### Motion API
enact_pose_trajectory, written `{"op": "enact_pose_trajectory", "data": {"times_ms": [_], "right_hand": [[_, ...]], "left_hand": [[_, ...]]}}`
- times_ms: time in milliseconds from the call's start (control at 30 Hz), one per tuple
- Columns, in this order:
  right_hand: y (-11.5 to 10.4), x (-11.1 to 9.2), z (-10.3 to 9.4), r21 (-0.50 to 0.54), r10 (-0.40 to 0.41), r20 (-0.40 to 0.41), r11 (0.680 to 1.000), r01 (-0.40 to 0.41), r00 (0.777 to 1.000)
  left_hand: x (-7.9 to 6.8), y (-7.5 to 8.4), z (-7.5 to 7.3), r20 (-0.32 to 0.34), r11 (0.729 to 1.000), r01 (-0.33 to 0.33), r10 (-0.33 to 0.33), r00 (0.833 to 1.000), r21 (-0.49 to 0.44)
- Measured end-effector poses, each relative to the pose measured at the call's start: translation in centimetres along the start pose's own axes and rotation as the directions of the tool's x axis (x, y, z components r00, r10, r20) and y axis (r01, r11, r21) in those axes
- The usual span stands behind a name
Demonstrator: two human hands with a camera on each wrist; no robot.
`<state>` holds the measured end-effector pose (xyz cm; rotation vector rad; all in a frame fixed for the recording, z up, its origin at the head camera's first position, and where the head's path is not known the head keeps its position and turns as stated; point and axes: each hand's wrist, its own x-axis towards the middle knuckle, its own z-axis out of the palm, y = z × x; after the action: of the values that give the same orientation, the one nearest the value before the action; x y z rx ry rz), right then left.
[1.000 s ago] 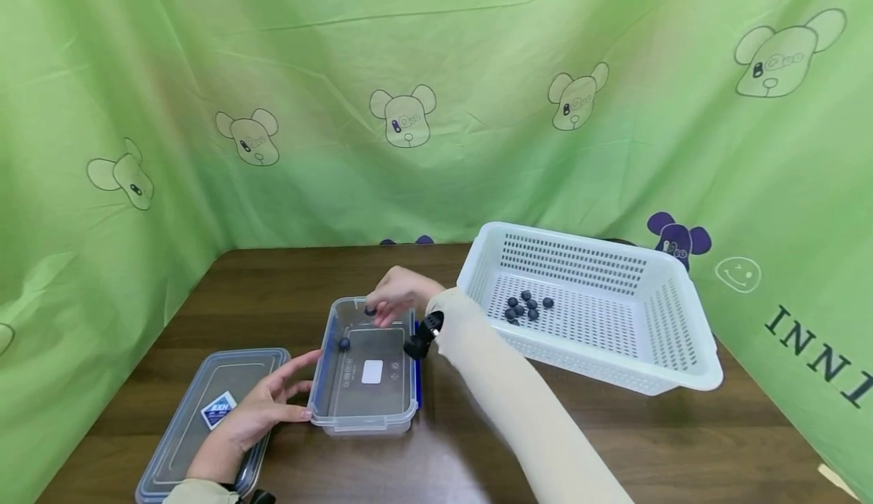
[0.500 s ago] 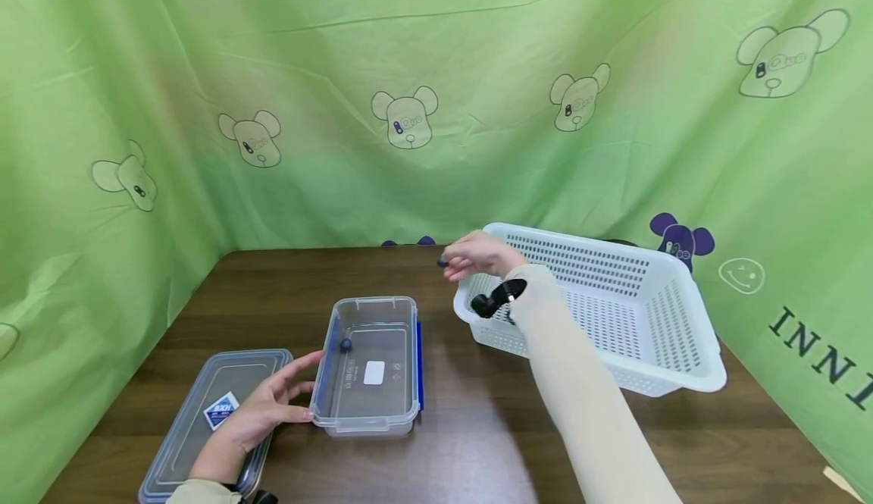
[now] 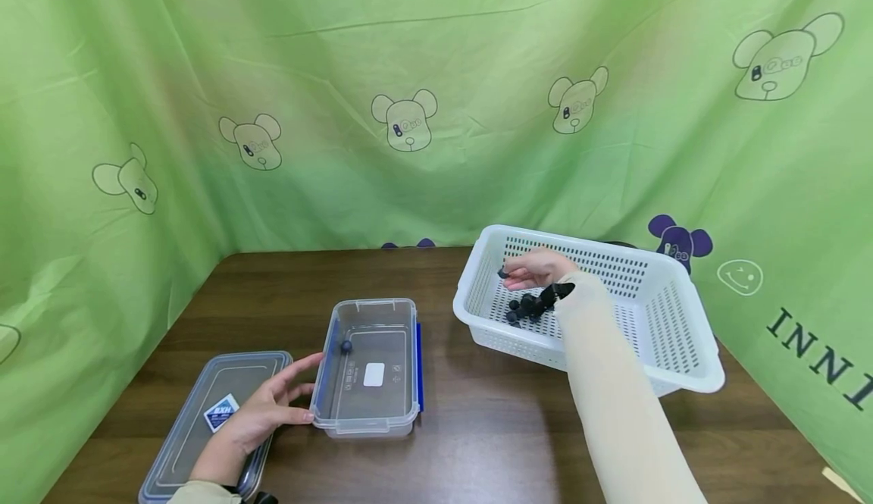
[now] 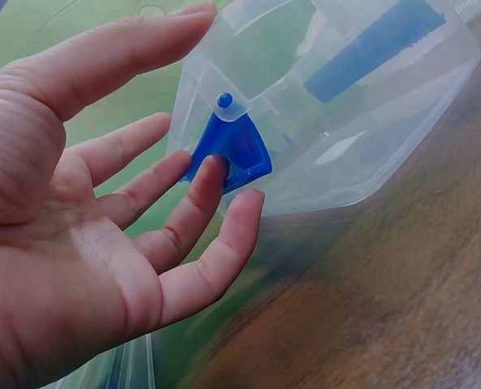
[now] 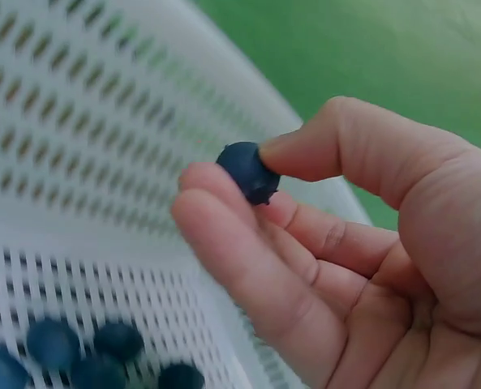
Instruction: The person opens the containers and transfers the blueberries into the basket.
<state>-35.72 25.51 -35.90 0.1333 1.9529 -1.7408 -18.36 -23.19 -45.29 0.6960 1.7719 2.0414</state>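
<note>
Between thumb and fingers, my right hand (image 3: 535, 269) pinches a blueberry (image 5: 250, 173) above the floor of the white slotted basket (image 3: 470, 261). Several more blueberries (image 5: 53, 342) lie on the basket floor, partly hidden by the wrist strap in the head view. My left hand (image 3: 262, 411) rests its spread fingertips against the left side of a clear plastic box (image 3: 364, 422). In the left wrist view, those fingers are right at the box's blue side latch (image 4: 232, 154). One blueberry (image 3: 345, 345) sits on the box floor, near its left wall.
Left of the box lies a clear lid (image 3: 179, 455) with a blue and white label, partly under my left forearm. Both stand on the dark wooden table (image 3: 477, 443). A green curtain (image 3: 327, 193) hangs behind the table and along its sides.
My right hand has moved right, from over the clear box to inside the basket, with a blueberry pinched throughout. My left hand stays at the box.
</note>
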Motion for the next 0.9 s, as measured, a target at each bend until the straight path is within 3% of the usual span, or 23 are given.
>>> {"op": "enact_pose_trajectory", "data": {"times_ms": [167,367,633,900], "right_hand": [[1.5,-0.4,-1.6,-0.033,0.12,-0.064,0.992,-0.123,0.991],[2.5,-1.1,-2.5,-0.153,0.222,-0.064,0.961,-0.229,0.973],[2.8,-1.3,-3.1,-0.382,0.133,-0.015,0.915,-0.128,0.991],[2.7,-1.2,-3.0,-0.432,0.113,-0.009,0.896,-0.105,0.994]], "left_hand": [[0.0,-0.1,0.0,0.008,1.0,-0.002,0.002,1.0,-0.008],[0.1,-0.1,0.0,0.018,1.0,0.0,0.0,1.0,-0.008],[0.1,0.0,-0.1,0.016,1.0,-0.002,0.002,1.0,-0.007],[0.1,0.0,-0.1,0.015,1.0,0.001,-0.001,1.0,-0.006]]}}
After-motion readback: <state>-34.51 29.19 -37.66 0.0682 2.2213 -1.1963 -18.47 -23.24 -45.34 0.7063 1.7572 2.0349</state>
